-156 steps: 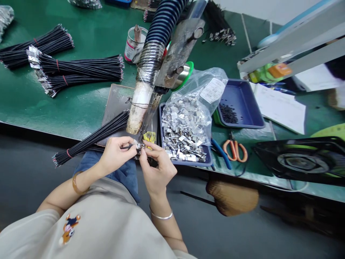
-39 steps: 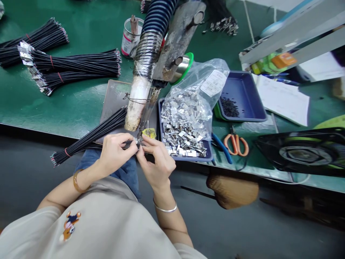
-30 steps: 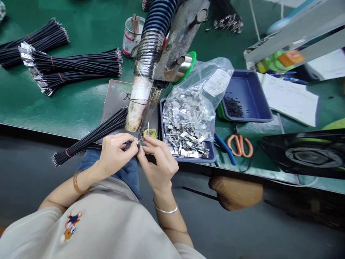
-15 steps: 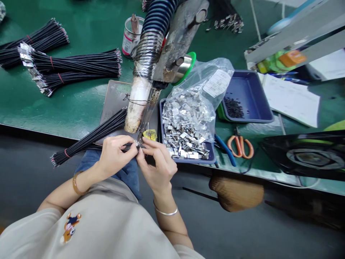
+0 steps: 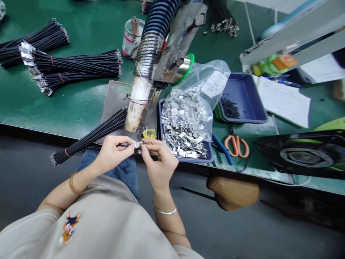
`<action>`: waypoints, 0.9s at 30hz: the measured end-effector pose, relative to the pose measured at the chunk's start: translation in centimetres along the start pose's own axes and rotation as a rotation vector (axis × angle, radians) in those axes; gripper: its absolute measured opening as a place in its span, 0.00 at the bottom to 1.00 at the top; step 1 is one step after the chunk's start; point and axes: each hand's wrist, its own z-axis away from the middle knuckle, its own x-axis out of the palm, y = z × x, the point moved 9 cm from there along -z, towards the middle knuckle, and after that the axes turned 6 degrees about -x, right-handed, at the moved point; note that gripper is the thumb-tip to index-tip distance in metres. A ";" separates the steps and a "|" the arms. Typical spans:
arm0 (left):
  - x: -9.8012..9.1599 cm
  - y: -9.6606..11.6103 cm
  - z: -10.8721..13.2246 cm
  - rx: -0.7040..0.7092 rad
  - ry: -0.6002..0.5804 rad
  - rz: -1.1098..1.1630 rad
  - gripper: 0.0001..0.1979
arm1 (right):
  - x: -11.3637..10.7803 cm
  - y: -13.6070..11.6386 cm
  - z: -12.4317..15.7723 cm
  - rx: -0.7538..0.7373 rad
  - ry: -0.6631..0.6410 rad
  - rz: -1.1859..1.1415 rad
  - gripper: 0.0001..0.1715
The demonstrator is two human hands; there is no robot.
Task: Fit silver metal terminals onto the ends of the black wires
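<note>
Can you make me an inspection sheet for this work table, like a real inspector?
Surface: green tabletop; grey board near the front edge.
Job's things: black cable and small metal connector, between the hands.
Clutter: orange-handled scissors, blue-handled tool, metal pieces in a clear bag.
Hands: left hand pinches the cable; right hand pinches the connector.
Cables: black bundles tied with red bands; the nearest bundle sticks out past the table edge.
Surroundings: ribbed hose above, black fan-like device at right, wooden seat below.
</note>
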 end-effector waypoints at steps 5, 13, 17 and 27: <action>0.1 -0.5 -0.3 -0.026 -0.023 0.043 0.10 | 0.2 0.0 -0.2 0.006 -0.039 -0.014 0.07; -0.6 0.1 -0.1 0.022 0.120 0.005 0.10 | 0.3 -2.1 -1.2 -0.172 -0.042 0.128 0.08; -0.8 0.5 0.0 0.051 0.142 -0.026 0.10 | 0.2 -2.4 -1.3 -0.173 -0.040 0.139 0.08; -0.1 0.2 0.1 0.008 0.112 -0.099 0.09 | -0.1 -2.3 -0.7 -0.207 -0.039 0.161 0.10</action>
